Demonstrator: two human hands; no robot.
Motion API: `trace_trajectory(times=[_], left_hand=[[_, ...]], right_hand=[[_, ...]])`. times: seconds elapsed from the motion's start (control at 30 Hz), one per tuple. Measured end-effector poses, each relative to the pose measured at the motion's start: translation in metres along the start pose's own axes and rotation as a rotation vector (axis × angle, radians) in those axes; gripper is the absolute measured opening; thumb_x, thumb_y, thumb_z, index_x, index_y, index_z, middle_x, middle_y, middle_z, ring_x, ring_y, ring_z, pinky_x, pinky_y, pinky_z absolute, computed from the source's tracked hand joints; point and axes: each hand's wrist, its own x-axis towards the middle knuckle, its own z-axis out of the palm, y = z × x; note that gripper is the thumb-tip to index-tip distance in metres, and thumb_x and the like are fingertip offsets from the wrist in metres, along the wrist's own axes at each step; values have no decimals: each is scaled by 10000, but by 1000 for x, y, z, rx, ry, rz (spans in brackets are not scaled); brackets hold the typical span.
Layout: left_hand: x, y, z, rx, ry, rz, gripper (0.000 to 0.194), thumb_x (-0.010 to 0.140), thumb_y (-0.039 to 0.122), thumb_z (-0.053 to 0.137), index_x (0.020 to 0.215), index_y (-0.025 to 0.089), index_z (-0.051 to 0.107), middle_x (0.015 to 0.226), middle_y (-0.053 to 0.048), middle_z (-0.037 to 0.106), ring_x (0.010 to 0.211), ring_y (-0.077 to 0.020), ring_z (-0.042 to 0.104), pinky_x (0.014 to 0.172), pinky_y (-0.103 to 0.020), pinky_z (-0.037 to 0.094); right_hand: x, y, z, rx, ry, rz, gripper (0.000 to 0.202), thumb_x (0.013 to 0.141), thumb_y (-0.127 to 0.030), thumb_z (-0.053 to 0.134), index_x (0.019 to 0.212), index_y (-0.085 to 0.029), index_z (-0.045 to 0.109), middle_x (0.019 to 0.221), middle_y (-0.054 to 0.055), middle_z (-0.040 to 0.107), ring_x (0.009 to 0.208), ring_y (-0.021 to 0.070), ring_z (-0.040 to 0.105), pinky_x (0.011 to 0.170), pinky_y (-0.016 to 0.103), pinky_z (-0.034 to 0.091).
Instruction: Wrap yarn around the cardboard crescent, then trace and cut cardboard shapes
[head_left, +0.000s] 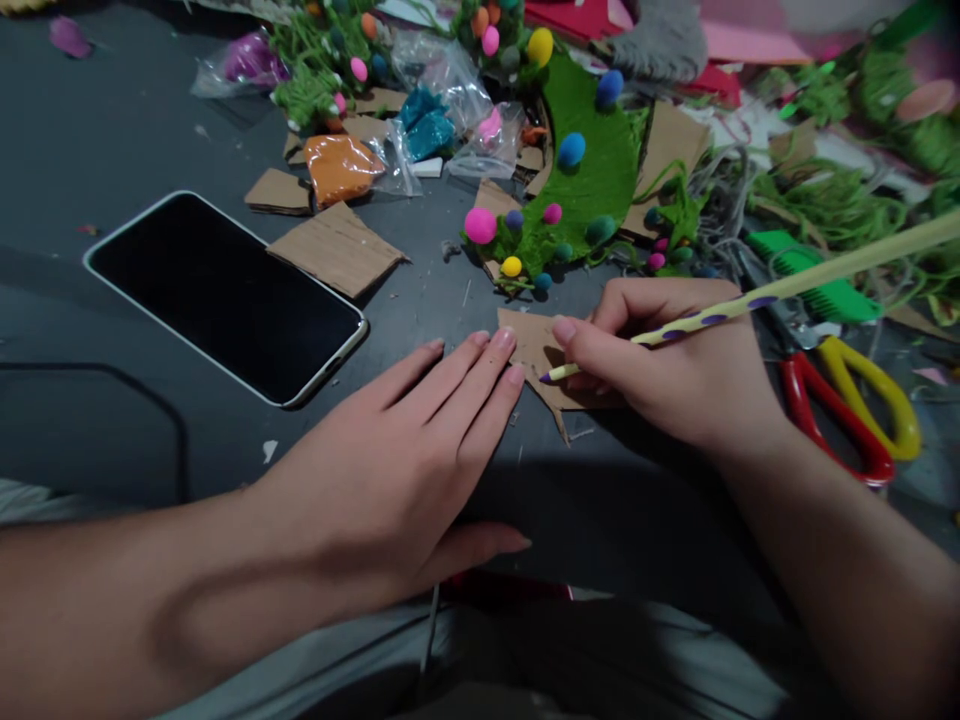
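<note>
A small piece of brown cardboard [536, 340] lies on the dark table near its front edge. My left hand [412, 440] rests flat with outstretched fingers, its fingertips at the cardboard's left edge. Between the thumb and fingers of my right hand [667, 350] is a long pale yellow pencil [825, 272] with purple spots. The pencil's purple tip touches or hovers just over the cardboard's lower left part; which of these cannot be told. Part of the cardboard is hidden under my right hand.
A phone [225, 295] and a cardboard scrap [337, 248] lie left. Scissors [836, 420] with red and yellow handles lie right of my right hand. Behind are a green crescent [596, 165] with coloured balls, an orange packet [341, 168], a green comb-like piece [814, 275] and yarn [832, 205].
</note>
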Motion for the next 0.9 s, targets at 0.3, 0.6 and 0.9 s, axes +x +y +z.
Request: trace_trajectory(times=[0.3,0.6,0.9], left_hand=[[0,1,0,14,19,7,933,957,649,520,1569,-45,399,1657,-304,287,1519,-455,380,1212,-585,383],[1,-2,-1,-22,28,-12,909,948,655,541,1579,13,412,1676,-259,305,1507,-431,407,1232,-603,346],[8,-6,-2,-12,43,3,781,1002,625,456,1565,85,464,1633,-209,430,1468,-413,456,1220,-610,355]], right_hand=[[0,-2,1,19,-7,2,372,838,-383,830,562,-239,625,563,19,673,510,172,607,461,311,454],[-8,-6,-9,144,246,125,390,837,-370,836,559,-230,600,561,15,655,493,151,624,447,273,498],[-9,3,-8,-55,225,-71,337,855,-290,803,580,-202,631,542,5,670,493,119,621,471,230,441]])
